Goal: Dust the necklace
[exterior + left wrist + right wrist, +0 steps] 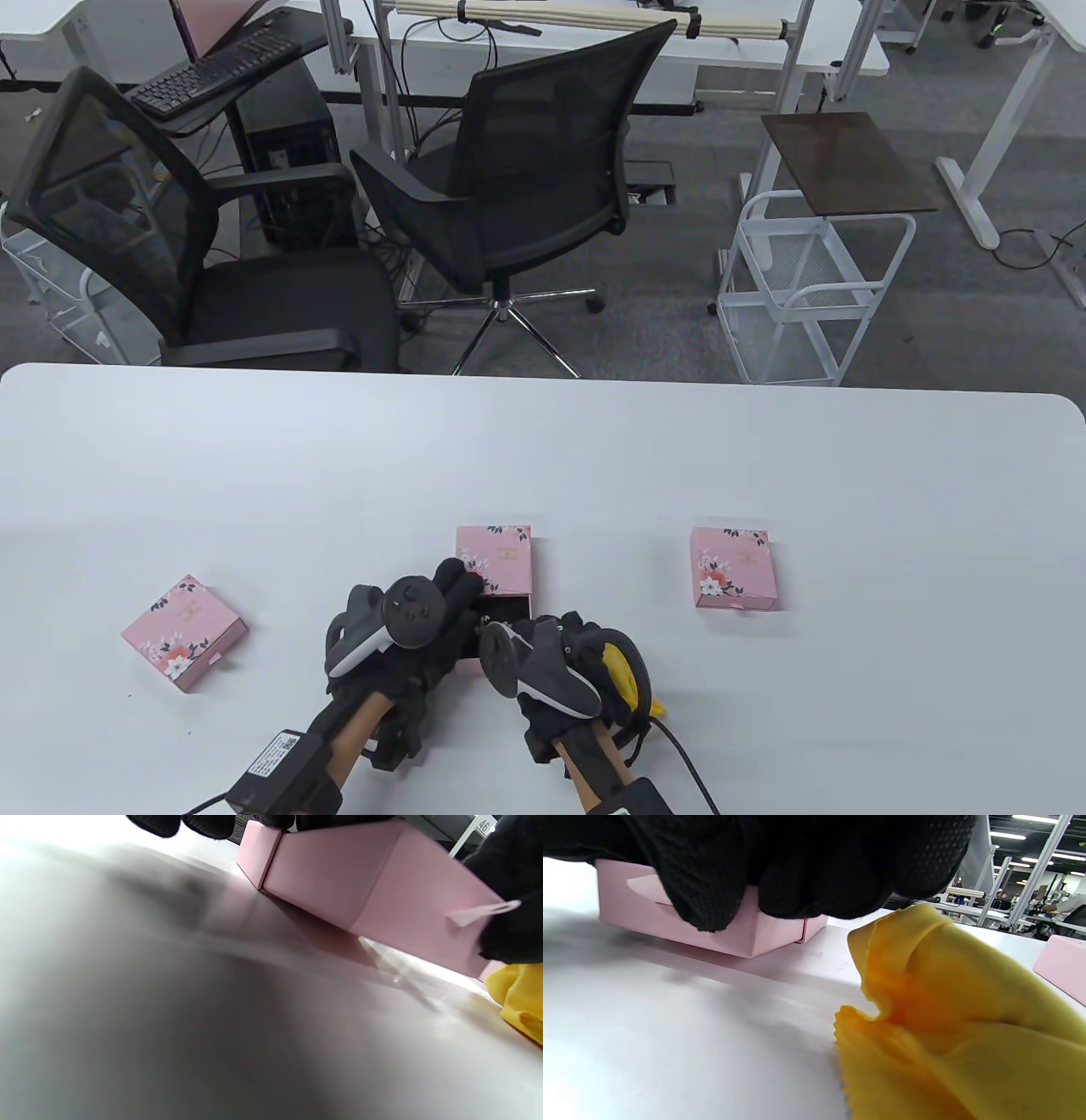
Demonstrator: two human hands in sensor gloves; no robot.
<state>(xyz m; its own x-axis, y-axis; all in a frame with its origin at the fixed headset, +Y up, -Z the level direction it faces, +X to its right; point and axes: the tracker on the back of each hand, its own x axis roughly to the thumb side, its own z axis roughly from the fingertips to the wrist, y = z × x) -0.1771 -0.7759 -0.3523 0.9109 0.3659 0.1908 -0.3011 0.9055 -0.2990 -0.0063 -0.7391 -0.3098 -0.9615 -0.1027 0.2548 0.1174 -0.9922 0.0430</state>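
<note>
Necklace itself not discernible; middle pink box (pixel 495 556) at table (pixel 764 475) centre, drawer slid open toward hands; left hand (pixel 424 615) fingers resting on box, grip unclear; right hand (pixel 551 654) curled, clutching yellow cloth (pixel 622 671); two more pink boxes (pixel 182 630) flanking.

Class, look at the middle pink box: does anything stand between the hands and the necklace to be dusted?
The middle pink box itself may. Its drawer is slid partly out under both hands; the left hand and right hand hide the opening, so no necklace shows.
</note>
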